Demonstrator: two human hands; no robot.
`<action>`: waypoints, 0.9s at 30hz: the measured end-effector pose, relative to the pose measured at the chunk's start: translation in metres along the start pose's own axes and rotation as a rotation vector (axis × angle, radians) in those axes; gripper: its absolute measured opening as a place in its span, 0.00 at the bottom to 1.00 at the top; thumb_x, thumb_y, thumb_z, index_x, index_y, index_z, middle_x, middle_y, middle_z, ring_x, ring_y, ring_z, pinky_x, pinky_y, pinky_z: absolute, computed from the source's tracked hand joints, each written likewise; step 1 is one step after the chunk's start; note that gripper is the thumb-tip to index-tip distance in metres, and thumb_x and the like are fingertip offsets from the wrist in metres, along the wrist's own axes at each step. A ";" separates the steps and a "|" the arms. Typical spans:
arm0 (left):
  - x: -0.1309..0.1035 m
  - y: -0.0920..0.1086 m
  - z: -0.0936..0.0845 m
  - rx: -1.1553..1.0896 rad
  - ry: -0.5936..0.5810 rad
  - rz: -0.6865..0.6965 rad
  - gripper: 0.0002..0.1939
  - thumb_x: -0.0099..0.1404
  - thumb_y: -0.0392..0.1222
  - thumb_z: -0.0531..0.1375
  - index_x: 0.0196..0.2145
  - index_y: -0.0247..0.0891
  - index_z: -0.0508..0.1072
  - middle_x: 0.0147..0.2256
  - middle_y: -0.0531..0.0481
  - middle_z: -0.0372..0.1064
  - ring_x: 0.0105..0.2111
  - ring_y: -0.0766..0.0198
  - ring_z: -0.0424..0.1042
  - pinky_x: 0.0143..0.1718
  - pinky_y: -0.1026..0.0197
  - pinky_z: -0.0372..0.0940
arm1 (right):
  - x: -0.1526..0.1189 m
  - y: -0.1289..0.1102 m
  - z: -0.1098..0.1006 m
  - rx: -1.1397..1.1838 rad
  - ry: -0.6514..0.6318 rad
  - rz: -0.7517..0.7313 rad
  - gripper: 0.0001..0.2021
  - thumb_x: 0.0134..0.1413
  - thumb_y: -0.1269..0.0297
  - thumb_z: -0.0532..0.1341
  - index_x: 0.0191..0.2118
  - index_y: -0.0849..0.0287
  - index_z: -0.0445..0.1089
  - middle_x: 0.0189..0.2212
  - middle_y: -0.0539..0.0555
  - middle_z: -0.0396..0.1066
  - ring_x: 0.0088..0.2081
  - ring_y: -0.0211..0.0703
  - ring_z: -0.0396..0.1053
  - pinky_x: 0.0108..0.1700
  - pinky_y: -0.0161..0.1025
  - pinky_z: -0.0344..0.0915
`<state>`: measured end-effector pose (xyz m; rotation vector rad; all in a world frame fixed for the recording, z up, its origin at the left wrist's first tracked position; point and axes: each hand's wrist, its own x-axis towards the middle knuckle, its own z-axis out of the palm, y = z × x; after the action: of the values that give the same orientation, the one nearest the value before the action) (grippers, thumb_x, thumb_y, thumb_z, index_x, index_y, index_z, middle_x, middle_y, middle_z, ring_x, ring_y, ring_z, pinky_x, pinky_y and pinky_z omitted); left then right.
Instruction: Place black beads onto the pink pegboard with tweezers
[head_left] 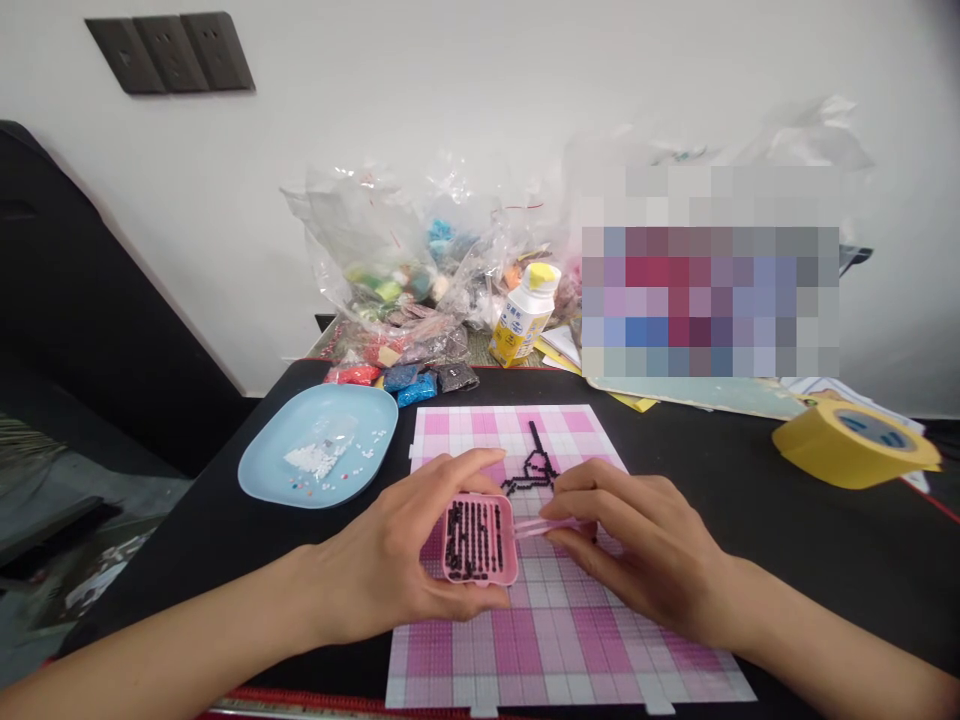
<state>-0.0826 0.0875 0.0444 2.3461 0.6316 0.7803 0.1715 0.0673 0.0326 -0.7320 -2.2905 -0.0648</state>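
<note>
At center frame, left hand [405, 540] is gripping a pink tray [513, 560] of black beads [471, 535]; right hand [641, 535] is pinching pink tweezers [534, 527].

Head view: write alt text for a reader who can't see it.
The left hand holds a pink tray of black beads while the right hand holds pale pink tweezers at its edge, above a pink-and-white board bearing a black bead design. A blue plate with white beads lies to the left.
</note>
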 end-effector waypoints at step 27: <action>0.005 0.004 -0.005 0.168 0.078 -0.099 0.32 0.65 0.39 0.62 0.61 0.47 0.52 0.47 0.49 0.65 0.45 0.57 0.70 0.49 0.53 0.67 | -0.001 -0.002 -0.012 0.005 -0.040 -0.035 0.03 0.65 0.70 0.55 0.42 0.60 0.65 0.33 0.51 0.71 0.33 0.35 0.70 0.29 0.32 0.62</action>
<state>-0.0814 0.0894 0.0519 2.4221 0.8705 0.8045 0.1782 0.0627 0.0411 -0.6967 -2.3405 -0.0612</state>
